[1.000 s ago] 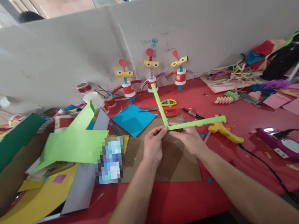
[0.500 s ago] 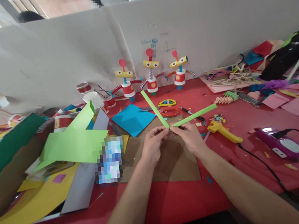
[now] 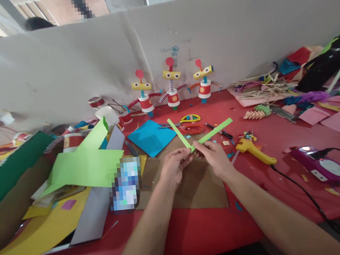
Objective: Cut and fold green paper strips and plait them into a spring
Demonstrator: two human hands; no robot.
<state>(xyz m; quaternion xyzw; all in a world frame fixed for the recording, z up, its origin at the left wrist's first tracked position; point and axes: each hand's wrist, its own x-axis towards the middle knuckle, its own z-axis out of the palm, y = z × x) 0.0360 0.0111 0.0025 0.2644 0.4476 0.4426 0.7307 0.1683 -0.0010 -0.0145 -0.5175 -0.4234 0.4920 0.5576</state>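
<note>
Two light-green paper strips (image 3: 215,131) form a V, their lower ends meeting between my fingertips. My left hand (image 3: 175,165) pinches the strips where they join, at the bottom of the V. Beside it, my right hand (image 3: 213,157) grips the right strip close to that same joint. The fingers partly cover the joint, so how the strips overlap is hidden. Both hands are above a brown cardboard sheet (image 3: 202,186). Just beyond them lie a blue paper square (image 3: 153,137) and yellow-handled scissors (image 3: 190,118).
Three paper-cup robot figures (image 3: 173,99) stand against the white partition (image 3: 91,59). On the right are a yellow glue gun (image 3: 258,153) and a purple power strip (image 3: 320,165) with black cords. A box (image 3: 88,215) of coloured paper sits left, near a blurred-out phone-like object (image 3: 125,184).
The right strip has swung inward and its far end is nearer the middle. My right hand has shifted its pinch slightly along the strip; the left strip leans a little more rightward.
</note>
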